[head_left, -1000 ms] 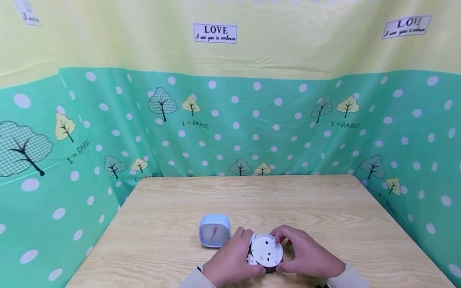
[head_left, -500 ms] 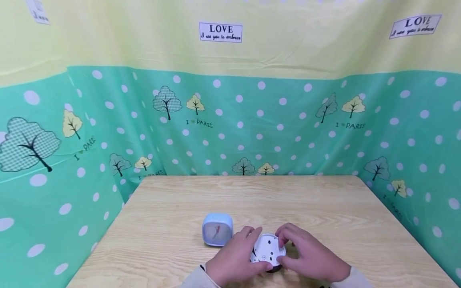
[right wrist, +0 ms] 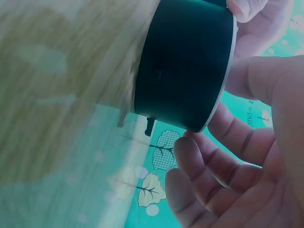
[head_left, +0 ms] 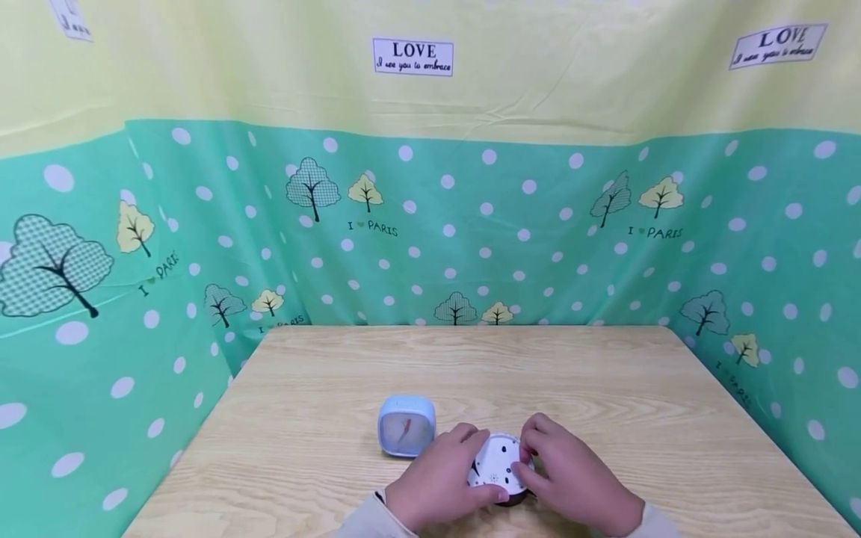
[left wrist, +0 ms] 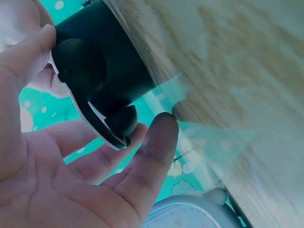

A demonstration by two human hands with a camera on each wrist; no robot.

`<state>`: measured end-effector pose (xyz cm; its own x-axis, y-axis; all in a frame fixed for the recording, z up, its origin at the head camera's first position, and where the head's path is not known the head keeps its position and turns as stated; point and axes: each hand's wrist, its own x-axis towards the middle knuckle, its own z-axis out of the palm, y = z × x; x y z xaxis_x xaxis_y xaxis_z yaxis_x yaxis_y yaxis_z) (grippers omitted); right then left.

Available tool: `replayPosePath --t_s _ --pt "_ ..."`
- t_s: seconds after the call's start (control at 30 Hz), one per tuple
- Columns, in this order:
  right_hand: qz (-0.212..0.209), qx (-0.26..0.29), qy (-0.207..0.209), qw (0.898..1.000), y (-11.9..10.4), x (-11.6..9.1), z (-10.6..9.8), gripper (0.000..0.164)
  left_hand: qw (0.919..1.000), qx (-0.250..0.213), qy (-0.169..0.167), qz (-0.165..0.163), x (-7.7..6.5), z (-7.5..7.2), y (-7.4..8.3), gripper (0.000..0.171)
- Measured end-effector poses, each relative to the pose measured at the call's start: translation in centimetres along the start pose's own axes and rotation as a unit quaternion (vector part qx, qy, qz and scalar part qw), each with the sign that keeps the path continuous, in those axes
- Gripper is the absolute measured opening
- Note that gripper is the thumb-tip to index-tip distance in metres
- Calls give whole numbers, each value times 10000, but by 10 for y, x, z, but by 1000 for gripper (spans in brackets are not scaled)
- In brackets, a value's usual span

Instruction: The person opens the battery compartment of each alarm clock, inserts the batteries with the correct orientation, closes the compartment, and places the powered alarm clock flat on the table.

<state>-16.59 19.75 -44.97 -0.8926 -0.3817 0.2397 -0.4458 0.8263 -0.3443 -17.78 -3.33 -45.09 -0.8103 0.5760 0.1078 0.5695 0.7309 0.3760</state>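
A round alarm clock (head_left: 496, 462) with a black case lies on the table, its white back with small holes facing up. My left hand (head_left: 440, 478) grips its left side, thumb at the near edge and fingers at the far edge. At the right side of the clock, my right hand (head_left: 578, 474) has its thumb and index finger brought together on the white back by the rim. Both wrist views show the black case (left wrist: 109, 52) side-on, with rounded black lobes under the white rim in the left one. The clock's front is hidden.
A light blue square clock (head_left: 406, 427) stands upright just left of my left hand. The wooden table (head_left: 605, 388) ends at a green and yellow printed curtain (head_left: 471, 224) behind and on both sides.
My right thumb has moved from the clock's near right edge up onto its white back, closing toward the index finger. The left hand keeps its grip. The view has shifted slightly.
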Motion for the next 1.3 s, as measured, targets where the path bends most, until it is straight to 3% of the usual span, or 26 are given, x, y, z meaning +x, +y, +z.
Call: replayPosePath --t_s 0.37,0.6,0.8,1.03,1.3 --pt "263 -387 194 9987 -2 -3 2 25 9999 123 -68 21 0 1 3 85" --pt "1030 -277 56 9943 -15 -2 2 26 9992 374 40 93 -2 -1 5 84" --pt "1456 -577 -19 9877 -24 0 5 29 9994 341 -15 2 -2 -1 6 84" --pt "1549 -1141 53 9813 -36 0 9 30 9995 299 -22 -18 -2 0 6 84" --pt "1375 -1977 447 9695 -49 0 17 40 9993 363 105 59 -5 0 2 82"
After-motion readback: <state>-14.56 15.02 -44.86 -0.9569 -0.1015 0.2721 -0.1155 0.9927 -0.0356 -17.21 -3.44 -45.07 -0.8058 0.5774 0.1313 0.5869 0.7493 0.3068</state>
